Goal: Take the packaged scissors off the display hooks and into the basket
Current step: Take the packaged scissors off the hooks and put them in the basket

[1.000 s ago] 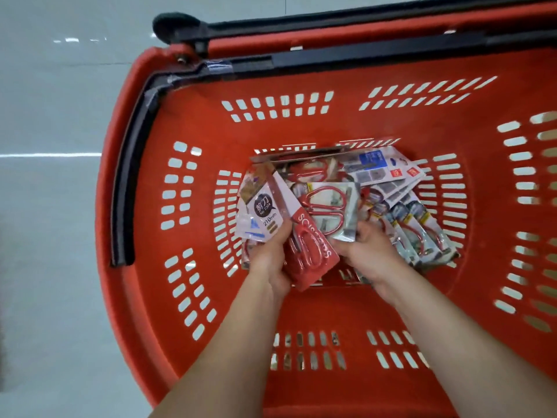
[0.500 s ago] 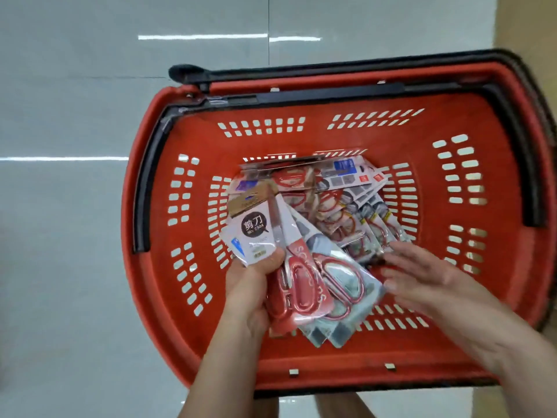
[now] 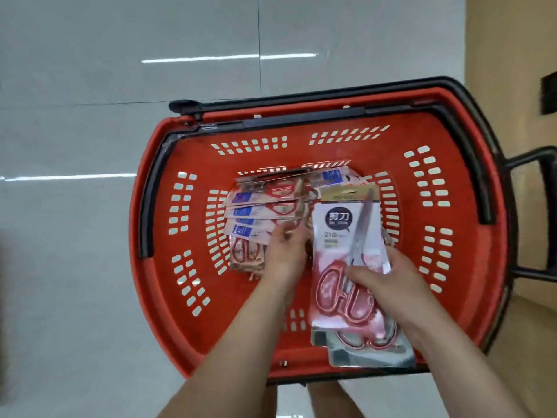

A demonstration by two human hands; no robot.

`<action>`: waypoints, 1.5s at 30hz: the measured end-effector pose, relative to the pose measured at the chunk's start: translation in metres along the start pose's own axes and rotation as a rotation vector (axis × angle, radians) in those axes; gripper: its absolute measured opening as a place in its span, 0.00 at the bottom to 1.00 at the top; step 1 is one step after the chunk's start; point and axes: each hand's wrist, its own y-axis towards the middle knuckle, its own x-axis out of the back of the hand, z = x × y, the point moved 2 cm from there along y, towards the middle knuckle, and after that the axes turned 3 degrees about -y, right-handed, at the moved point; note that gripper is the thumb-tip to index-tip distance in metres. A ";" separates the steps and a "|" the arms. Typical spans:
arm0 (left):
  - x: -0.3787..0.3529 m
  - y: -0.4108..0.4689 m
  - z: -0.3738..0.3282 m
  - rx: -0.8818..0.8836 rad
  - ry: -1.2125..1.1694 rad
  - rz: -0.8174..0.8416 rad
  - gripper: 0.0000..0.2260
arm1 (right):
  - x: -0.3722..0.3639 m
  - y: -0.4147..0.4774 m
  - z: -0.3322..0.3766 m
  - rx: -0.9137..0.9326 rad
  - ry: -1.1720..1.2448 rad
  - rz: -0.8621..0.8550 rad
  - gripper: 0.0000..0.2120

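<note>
Over the basket's near right side: a stack of packaged scissors (image 3: 340,236), white card with red handles on top, its lower end reaching the near rim.
Pile in the basket: other packs (image 3: 265,206) fanned flat at the middle, with bare red bottom to the left and near side and the walls well apart from them.
Right hand (image 3: 388,285): thumb laid across the top pack's handles, fingers curled behind the stack's right edge, gripping it.
Left hand (image 3: 284,251): fingers bent down onto the fanned pile; whether they pinch a pack I cannot tell.
Basket (image 3: 168,297): red slotted plastic, black handles (image 3: 153,188) folded along the rim.
Floor (image 3: 75,267): glossy pale grey tiles.
</note>
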 end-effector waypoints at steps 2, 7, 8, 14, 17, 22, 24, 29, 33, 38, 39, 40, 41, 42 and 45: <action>-0.002 0.038 -0.004 0.034 -0.107 -0.090 0.14 | 0.004 0.015 -0.005 0.020 -0.008 -0.070 0.16; -0.012 0.143 -0.008 0.210 -0.388 -0.122 0.16 | 0.007 0.047 -0.015 0.040 0.000 -0.113 0.27; -0.011 0.158 -0.005 0.194 -0.397 -0.150 0.16 | 0.006 0.050 -0.017 0.054 0.013 -0.092 0.31; 0.006 0.153 0.018 0.184 -0.357 -0.159 0.17 | 0.002 0.049 -0.022 0.117 -0.017 -0.061 0.36; 0.018 0.089 0.020 0.189 -0.429 -0.062 0.13 | 0.001 0.044 -0.018 0.111 0.001 -0.128 0.19; 0.052 -0.010 0.004 0.045 -0.248 0.166 0.19 | 0.012 0.028 -0.003 0.144 0.039 -0.215 0.18; 0.065 -0.035 -0.005 0.029 -0.163 0.279 0.17 | 0.015 0.018 0.007 0.149 0.071 -0.211 0.19; 0.075 -0.088 -0.042 -0.022 0.195 0.447 0.19 | 0.009 -0.036 0.040 0.241 0.142 0.006 0.14; 0.067 -0.163 -0.080 -0.067 0.322 0.398 0.20 | 0.017 -0.107 0.062 0.348 0.123 0.011 0.11; 0.035 -0.277 -0.134 -0.256 0.227 0.286 0.14 | 0.057 -0.211 0.096 0.445 0.149 -0.071 0.09; 0.027 -0.299 -0.145 -0.334 0.253 0.253 0.16 | 0.065 -0.230 0.099 0.446 0.143 -0.104 0.13; 0.021 -0.318 -0.154 -0.399 0.271 0.222 0.17 | 0.073 -0.248 0.102 0.444 0.146 -0.138 0.19; 0.016 -0.336 -0.163 -0.444 0.255 0.201 0.16 | 0.081 -0.266 0.104 0.446 0.161 -0.165 0.26; 0.013 -0.352 -0.169 -0.469 0.229 0.196 0.15 | 0.087 -0.283 0.106 0.449 0.185 -0.191 0.31; 0.005 -0.400 -0.190 -0.508 0.179 0.212 0.09 | 0.106 -0.331 0.110 0.462 0.294 -0.261 0.37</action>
